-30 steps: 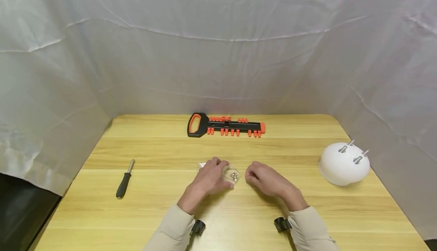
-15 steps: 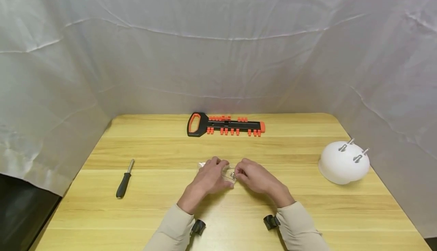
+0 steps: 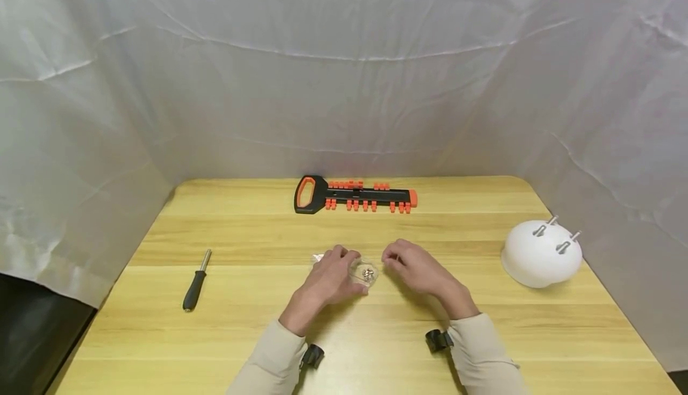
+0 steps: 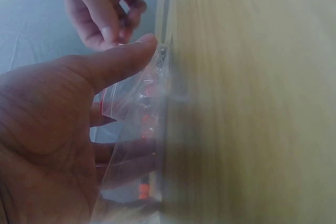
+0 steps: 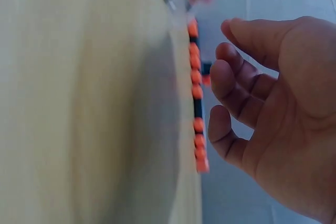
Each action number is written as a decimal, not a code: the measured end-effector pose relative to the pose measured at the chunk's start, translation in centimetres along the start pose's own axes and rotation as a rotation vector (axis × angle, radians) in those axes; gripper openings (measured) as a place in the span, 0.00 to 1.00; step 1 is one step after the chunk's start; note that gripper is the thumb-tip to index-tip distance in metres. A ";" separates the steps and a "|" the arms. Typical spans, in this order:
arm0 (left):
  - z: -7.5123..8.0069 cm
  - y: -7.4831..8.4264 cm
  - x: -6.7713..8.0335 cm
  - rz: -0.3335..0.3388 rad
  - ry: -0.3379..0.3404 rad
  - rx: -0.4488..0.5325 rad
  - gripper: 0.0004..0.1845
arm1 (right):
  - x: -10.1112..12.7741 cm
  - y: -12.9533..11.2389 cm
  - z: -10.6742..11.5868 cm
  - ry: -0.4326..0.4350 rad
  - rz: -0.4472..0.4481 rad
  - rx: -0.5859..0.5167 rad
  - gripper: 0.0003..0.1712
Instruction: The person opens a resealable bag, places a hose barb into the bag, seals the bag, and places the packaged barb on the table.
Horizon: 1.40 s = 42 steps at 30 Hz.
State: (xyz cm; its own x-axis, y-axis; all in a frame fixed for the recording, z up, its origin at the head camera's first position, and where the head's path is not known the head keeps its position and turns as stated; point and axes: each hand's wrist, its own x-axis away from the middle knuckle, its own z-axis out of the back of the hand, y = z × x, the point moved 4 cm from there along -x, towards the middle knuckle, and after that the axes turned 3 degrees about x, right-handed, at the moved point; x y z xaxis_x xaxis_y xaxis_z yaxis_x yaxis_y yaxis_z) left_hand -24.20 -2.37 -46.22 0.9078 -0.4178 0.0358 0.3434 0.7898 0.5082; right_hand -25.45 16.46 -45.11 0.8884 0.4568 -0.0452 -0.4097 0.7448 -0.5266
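Observation:
My left hand (image 3: 329,278) holds a clear zip bag (image 3: 356,268) at the middle of the table. In the left wrist view its thumb lies across the bag's near side, with the fingers showing through the plastic behind. Several small metal screws (image 3: 368,274) lie in the bag's right end; they are too small to tell their exact kind. Just right of the bag, apart from it, is my right hand (image 3: 421,268), lifted a little off the table. Its fingers (image 5: 223,77) are loosely curled, and I see nothing held between them.
A black and orange rack-like tool (image 3: 357,195) with a loop handle lies at the table's back. A black-handled screwdriver (image 3: 194,290) lies on the left. On the right sits a white rounded piece (image 3: 540,257) with two metal prongs. Pale sheeting (image 3: 344,84) encloses the table.
My right hand moved left to the screws at the bag's right end, then drew back right and slightly away from me. My left hand and the bag have stayed put.

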 end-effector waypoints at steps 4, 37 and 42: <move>0.0 0.0 -0.1 0.009 -0.001 0.008 0.39 | 0.6 1.2 1.7 0.028 -0.018 -0.005 0.08; 1.3 -1.7 0.3 -0.056 -0.042 0.025 0.29 | 1.0 -2.8 -3.0 -0.084 0.065 0.041 0.04; 2.9 -3.0 0.4 0.005 0.033 0.031 0.26 | 1.1 -3.0 -2.9 -0.072 0.066 0.054 0.04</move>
State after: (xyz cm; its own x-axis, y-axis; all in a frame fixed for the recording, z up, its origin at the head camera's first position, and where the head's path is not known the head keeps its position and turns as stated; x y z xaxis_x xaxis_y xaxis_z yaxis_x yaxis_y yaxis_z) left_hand -25.59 -6.23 -45.22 0.9174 -0.3979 0.0101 0.3313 0.7775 0.5345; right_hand -22.60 13.32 -46.08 0.8430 0.5377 -0.0161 -0.4790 0.7364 -0.4778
